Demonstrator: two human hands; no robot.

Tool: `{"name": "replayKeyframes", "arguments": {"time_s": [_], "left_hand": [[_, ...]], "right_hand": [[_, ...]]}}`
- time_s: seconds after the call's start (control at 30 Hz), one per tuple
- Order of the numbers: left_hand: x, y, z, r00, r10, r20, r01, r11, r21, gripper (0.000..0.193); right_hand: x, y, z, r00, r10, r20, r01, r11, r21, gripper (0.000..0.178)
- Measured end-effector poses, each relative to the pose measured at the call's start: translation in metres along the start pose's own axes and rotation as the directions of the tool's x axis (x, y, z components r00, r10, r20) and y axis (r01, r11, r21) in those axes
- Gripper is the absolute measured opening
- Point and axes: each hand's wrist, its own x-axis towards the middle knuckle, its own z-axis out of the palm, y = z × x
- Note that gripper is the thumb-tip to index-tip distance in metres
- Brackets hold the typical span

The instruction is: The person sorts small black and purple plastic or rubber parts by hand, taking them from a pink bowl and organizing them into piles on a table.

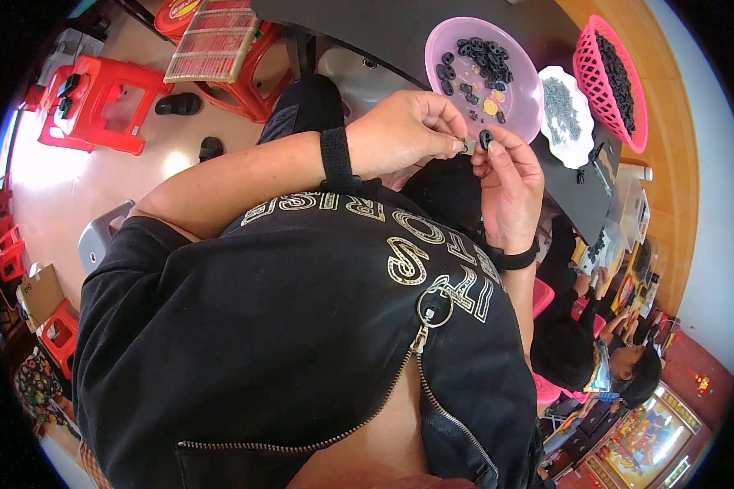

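Note:
My left hand [412, 134] is closed in a pinch, thumb against forefinger. A tiny dull-coloured piece [464, 147] shows at its fingertips, too small to name. Just to the right, my right hand [510, 175] grips a small black oval plastic piece [486, 139] with a hole, like a cord lock. The fingertips of both hands are close together but apart. Beyond them is a pink-purple bowl [434, 45] with several black pieces [489, 59] and some yellowish bits [490, 106] in it.
A white scalloped dish [556, 75] of small grey bits and a pink lattice basket [585, 61] of black pieces are on the dark table [359, 23]. Red plastic stools [110, 98] are on the floor at left. Another person [636, 371] sits at the right.

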Motion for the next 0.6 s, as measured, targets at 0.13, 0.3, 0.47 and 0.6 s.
{"name": "replayKeyframes", "arguments": {"time_s": [0.13,0.3,0.47,0.6], "left_hand": [[0.0009,0.0012,0.0004,1.0,0.021,-0.009,-0.02,0.997,0.077,0.013],[0.0015,0.0002,-0.0003,1.0,0.03,-0.008,-0.029,0.998,0.05,0.014],[0.002,-0.0009,-0.0012,0.997,0.065,0.028,-0.067,0.994,0.09,0.014],[0.001,0.0003,0.001,0.999,0.05,-0.002,-0.05,0.997,0.061,0.013]], "right_hand": [[-0.0024,0.0004,0.0026,1.0,-0.023,-0.008,0.022,0.997,-0.072,0.018],[-0.0036,-0.0002,0.0044,0.998,-0.06,-0.002,0.059,0.984,-0.169,0.018],[-0.0039,0.0004,0.0062,0.998,-0.066,0.0,0.064,0.965,-0.254,0.017],[-0.0044,0.0005,0.008,0.997,-0.076,0.019,0.078,0.952,-0.297,0.018]]}}
